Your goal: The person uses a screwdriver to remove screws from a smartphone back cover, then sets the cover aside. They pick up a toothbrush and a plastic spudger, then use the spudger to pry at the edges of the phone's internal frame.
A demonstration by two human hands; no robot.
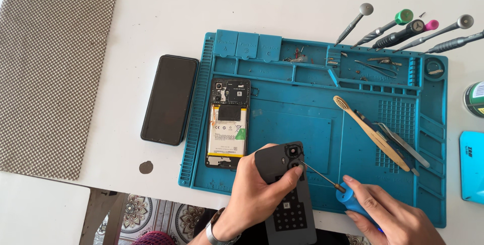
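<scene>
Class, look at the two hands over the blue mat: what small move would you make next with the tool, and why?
Probably steady the tool and press its tip gently along the camera cutout. The left hand holds the dark back cover upright over the blue mat, and the right hand aims the blue-handled tool so its tip meets the cover's camera opening.
</scene>
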